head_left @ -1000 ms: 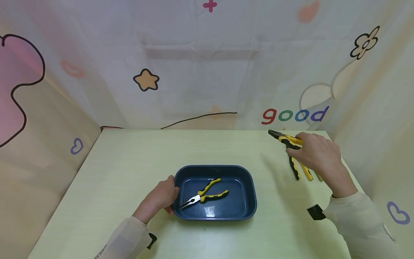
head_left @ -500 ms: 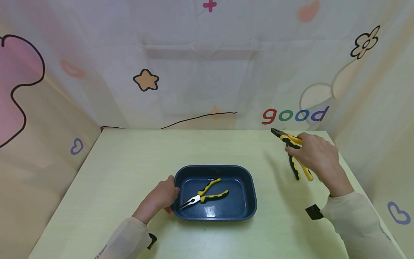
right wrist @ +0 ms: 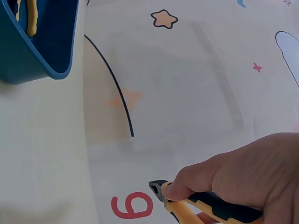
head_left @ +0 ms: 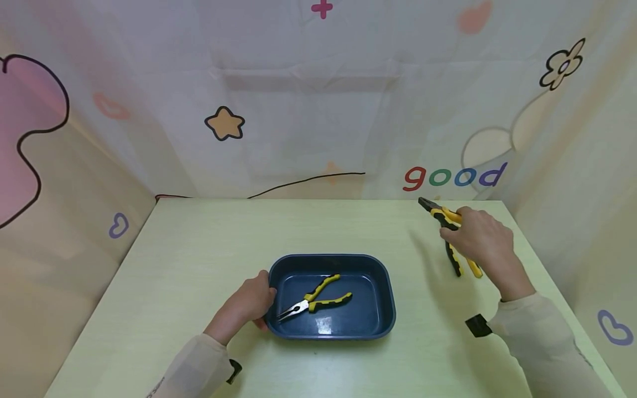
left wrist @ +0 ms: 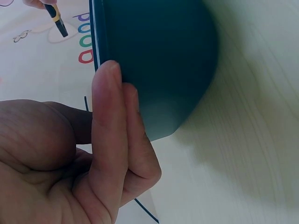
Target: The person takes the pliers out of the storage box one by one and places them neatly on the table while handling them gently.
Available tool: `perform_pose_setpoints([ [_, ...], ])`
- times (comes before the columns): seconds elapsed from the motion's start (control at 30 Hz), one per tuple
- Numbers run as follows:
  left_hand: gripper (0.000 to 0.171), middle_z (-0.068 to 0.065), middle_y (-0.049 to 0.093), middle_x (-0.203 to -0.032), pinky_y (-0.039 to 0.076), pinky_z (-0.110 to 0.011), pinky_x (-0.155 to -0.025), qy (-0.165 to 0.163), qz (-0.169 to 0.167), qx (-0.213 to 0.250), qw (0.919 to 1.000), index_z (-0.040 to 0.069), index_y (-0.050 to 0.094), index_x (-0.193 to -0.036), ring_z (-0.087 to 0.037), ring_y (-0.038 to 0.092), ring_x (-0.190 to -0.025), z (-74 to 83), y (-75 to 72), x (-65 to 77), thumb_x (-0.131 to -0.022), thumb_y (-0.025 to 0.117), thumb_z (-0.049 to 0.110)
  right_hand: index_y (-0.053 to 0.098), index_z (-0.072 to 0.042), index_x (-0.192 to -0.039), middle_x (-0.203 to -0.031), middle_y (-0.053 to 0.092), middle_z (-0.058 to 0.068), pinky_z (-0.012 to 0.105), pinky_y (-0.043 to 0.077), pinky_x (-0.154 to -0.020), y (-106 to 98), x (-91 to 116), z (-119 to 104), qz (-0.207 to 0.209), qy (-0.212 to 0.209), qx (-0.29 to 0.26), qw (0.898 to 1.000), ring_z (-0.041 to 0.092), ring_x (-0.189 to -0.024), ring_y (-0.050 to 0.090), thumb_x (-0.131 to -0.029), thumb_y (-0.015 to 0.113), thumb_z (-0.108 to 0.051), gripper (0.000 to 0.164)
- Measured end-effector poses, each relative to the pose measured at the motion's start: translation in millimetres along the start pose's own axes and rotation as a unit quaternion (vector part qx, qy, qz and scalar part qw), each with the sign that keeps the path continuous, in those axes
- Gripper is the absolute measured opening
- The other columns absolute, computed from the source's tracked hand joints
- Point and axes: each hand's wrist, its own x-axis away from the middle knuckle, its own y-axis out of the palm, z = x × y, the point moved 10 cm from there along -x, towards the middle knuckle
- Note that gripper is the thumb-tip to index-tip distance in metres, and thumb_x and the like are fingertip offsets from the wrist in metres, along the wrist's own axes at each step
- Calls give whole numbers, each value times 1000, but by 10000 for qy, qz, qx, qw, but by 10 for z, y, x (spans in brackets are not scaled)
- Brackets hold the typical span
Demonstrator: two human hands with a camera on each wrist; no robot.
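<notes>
My left hand [head_left: 252, 298] grips the left end of a dark blue plastic tray [head_left: 330, 336]. In the left wrist view, its fingers lie along the outside wall of the tray [left wrist: 168, 70]. Needle-nose pliers [head_left: 318, 301] with yellow and black handles rest inside, slightly spread. At the right, my right hand [head_left: 481, 235] holds yellow and black pliers [head_left: 443, 216], their dark blunt head pointing away and to the left. In the right wrist view, the thumb lies close behind the head of these pliers [right wrist: 161, 189]. Below this hand, another pair of pliers [head_left: 454, 260] shows mostly its handles.
The pale wooden table [head_left: 224, 232] carries the tray near its front middle. A printed curtain [head_left: 298, 127] stands behind the table and along both sides. The lying pliers are close to the table's right edge.
My right hand has shifted slightly left, and the held pliers' head has moved a little right and up. A third handle seen earlier beneath the wrist is now hidden. The left hand and tray stay put.
</notes>
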Motion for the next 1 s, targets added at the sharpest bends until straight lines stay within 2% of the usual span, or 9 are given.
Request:
perform_pose_setpoints([
  [0.23, 35, -23, 61, -87, 58, -33, -65, 3, 10, 25, 10000, -13, 40, -136, -23, 68, -48, -1, -3, 0, -109, 48, 8, 47, 16, -138, -106, 59, 29, 49, 49, -67, 114, -44, 25, -221, -5, -43, 9997, 40, -89, 56, -96, 63, -34, 67],
  [0.37, 36, -24, 61, -91, 58, -33, -64, -38, 3, 32, 10000, -13, 39, -137, -23, 68, -48, -7, 0, -6, -109, 48, 8, 47, 17, -136, -103, 59, 28, 48, 49, -67, 183, -72, 59, -275, 66, -51, 9996, 39, -89, 56, -97, 63, -34, 66],
  [0.63, 35, -26, 62, -92, 58, -34, -65, -63, 11, 3, 10000, -12, 39, -136, -23, 68, -48, -9, -2, -9, -109, 48, 8, 51, 17, -126, -96, 57, 25, 42, 47, -65, 328, -103, 100, -441, 182, -155, 9987, 37, -87, 53, -98, 67, -36, 62],
  [0.73, 36, -26, 62, -92, 58, -34, -65, -76, 14, -2, 10000, -12, 39, -137, -23, 68, -48, -13, -2, -5, -109, 48, 8, 53, 16, -122, -95, 56, 25, 46, 48, -67, 375, -119, 114, -488, 177, -157, 9985, 38, -88, 52, -98, 68, -37, 61],
  [0.8, 36, -26, 62, -93, 58, -34, -65, -68, 18, 12, 10000, -12, 39, -137, -23, 68, -48, -11, -2, -2, -109, 48, 8, 54, 16, -120, -94, 56, 24, 54, 49, -72, 402, -130, 121, -516, 185, -149, 9984, 39, -88, 52, -98, 67, -38, 60],
  [0.9, 36, -27, 62, -94, 58, -34, -64, -65, 26, 23, 10000, -12, 39, -137, -23, 68, -48, -9, -2, 2, -109, 48, 8, 55, 14, -115, -91, 56, 22, 57, 48, -74, 441, -147, 135, -581, 217, -158, 9980, 38, -86, 53, -98, 66, -38, 56],
  [1.0, 36, -26, 62, -93, 58, -33, -63, -54, 19, 26, 10000, -12, 39, -137, -23, 68, -48, -2, -1, 7, -109, 48, 8, 56, 12, -109, -88, 56, 20, 51, 47, -68, 484, -160, 150, -634, 236, -164, 9976, 35, -81, 54, -98, 64, -35, 48],
])
